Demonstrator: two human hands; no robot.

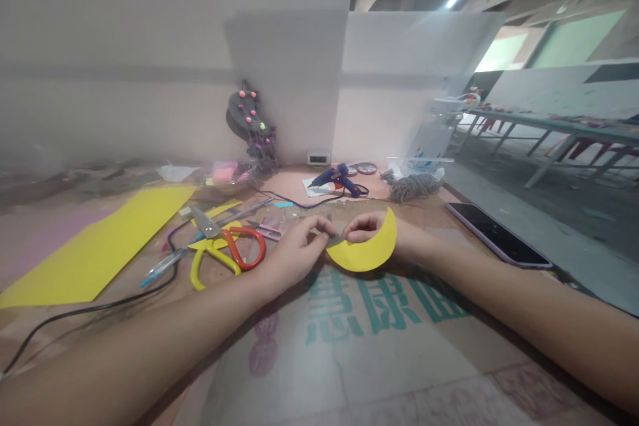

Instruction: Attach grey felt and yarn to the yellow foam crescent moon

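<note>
Now | yellow crescent [364, 256] right against the right hand [368, 223], its fingers curled, grip unclear | left hand [299, 247] apparently pinching a small grey piece [336, 238] | looks like fiddly positioning; next move likely wants steadiness

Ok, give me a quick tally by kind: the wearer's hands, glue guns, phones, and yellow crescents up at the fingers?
Hands: 2 (left hand, right hand)
Glue guns: 1 (blue glue gun)
Phones: 1 (phone)
Yellow crescents at the fingers: 1 (yellow crescent)
Total: 5
</note>
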